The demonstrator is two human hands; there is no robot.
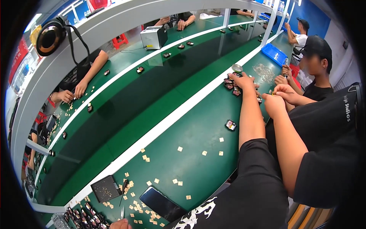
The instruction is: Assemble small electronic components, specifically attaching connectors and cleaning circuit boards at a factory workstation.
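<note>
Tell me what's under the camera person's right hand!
A cluster of small black-cased parts shows at the left edge of the right hand. Whatever lies directly beneath its palm is covered, so I can't tell.

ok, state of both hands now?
Left hand: mostly cut off, seemingly holding silver tweezers.
Right hand: at the cluster of small black modules; grip unclear.

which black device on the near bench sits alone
The black device left of the right forearm; the others there cluster by the right hand or at lower left.
</note>
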